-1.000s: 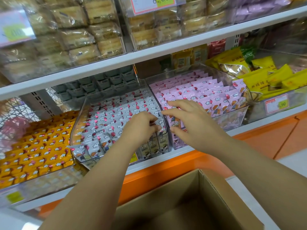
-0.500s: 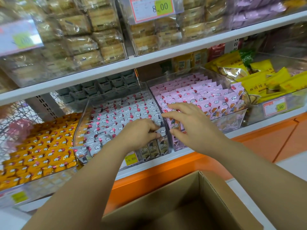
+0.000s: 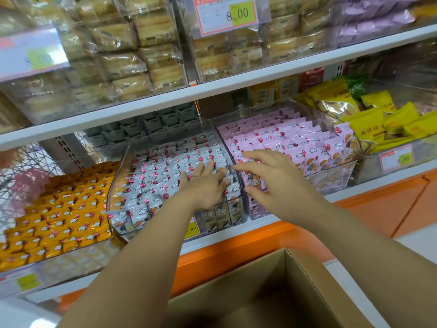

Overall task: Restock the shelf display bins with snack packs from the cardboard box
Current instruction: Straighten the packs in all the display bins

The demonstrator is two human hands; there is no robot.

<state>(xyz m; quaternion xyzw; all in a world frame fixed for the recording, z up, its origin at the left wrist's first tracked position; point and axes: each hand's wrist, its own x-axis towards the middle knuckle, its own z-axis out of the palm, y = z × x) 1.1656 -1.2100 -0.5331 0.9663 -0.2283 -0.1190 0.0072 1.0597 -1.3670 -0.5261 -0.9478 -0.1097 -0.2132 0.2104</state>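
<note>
Reaching forward over an open cardboard box (image 3: pixel 236 278) at the near edge, two bare arms. Left hand (image 3: pixel 203 188) lies flat, fingers straight, on grey snack packs (image 3: pixel 160 176) in the middle clear bin (image 3: pixel 114 192). Right hand (image 3: pixel 272 178), fingers spread and empty, sits over pink packs (image 3: pixel 283 138). A third bin, left, holds orange packs (image 3: pixel 59 209) on the white shelf (image 3: pixel 378 183).

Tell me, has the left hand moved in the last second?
Yes: against the front right corner of the grey bin, the left hand stays near it, but its fingers have uncurled and reach farther back over the grey packs.
</note>
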